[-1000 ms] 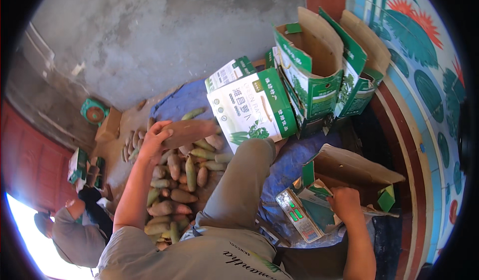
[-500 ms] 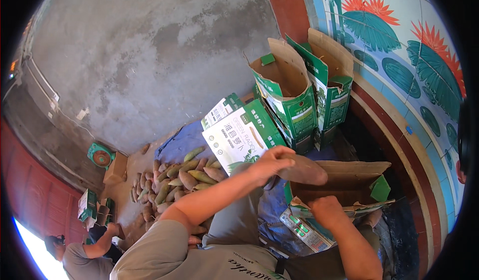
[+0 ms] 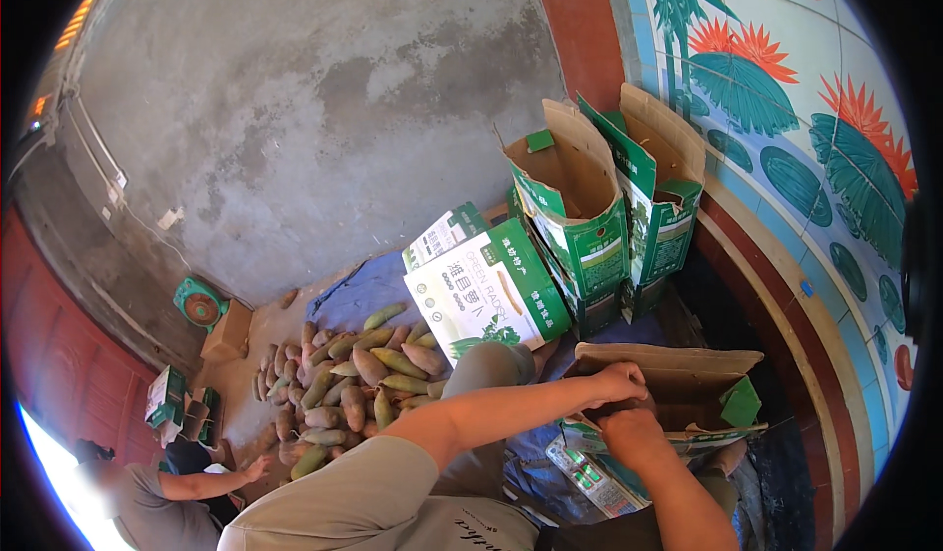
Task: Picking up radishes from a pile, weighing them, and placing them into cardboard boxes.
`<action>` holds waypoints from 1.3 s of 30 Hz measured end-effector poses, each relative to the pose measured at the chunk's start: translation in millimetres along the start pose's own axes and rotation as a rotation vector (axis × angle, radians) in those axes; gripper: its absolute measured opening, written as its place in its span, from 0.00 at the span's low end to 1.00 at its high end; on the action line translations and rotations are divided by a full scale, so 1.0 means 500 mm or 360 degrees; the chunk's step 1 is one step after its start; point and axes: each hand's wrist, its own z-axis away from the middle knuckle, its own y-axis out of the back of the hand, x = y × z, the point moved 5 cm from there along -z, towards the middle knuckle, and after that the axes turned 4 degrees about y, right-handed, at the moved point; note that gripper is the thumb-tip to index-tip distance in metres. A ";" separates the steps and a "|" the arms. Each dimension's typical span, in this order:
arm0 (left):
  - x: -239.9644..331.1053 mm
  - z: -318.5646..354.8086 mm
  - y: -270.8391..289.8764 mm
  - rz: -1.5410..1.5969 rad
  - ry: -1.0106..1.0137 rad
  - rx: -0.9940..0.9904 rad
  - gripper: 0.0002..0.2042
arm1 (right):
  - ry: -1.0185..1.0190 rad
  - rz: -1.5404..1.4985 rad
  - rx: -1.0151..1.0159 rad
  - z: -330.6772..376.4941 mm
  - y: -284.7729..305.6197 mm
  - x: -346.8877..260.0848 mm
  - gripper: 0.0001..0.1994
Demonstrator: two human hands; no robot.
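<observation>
An open green-and-brown cardboard box (image 3: 688, 362) sits to my right, with its tall back flap raised. Over the box's left end, my left hand (image 3: 621, 382) points down with curled fingers around a muddy brown radish, mostly hidden by the hands and the box wall. Just below it, at the box's near edge, is my right hand (image 3: 634, 435), closed; what its fingers grip is hidden. The two hands nearly touch. Partly under the box stands a scale (image 3: 594, 477) with a lit green display.
Green and reddish-brown radishes (image 3: 344, 379) lie heaped left of my knee. A white-and-green carton (image 3: 491, 291) and tall open boxes (image 3: 575, 192) stand ahead, beside a tiled wall (image 3: 776, 158). A co-worker (image 3: 167, 497) is at lower left, near smaller boxes (image 3: 167, 397).
My left hand has lowered the radish from above the box's left end into it, beside my right hand. The co-worker's arm has stretched out toward the radish heap.
</observation>
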 end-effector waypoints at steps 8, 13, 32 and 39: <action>-0.076 -0.102 -0.123 -0.0834 0.0157 -0.0379 0.22 | -0.0009 -0.0117 0.0188 0.010 0.003 -0.001 0.09; -0.089 -0.114 -0.147 -0.0870 0.0230 -0.0392 0.23 | 0.0074 -0.0158 0.0400 0.018 -0.003 -0.001 0.09; -0.059 -0.140 -0.136 -0.1085 -0.0139 -0.0627 0.22 | -0.0025 -0.0070 0.0108 0.012 0.018 0.003 0.06; 0.038 0.002 0.019 -0.0315 -0.0347 -0.0664 0.15 | -0.0135 -0.0063 0.0204 0.013 0.038 0.016 0.06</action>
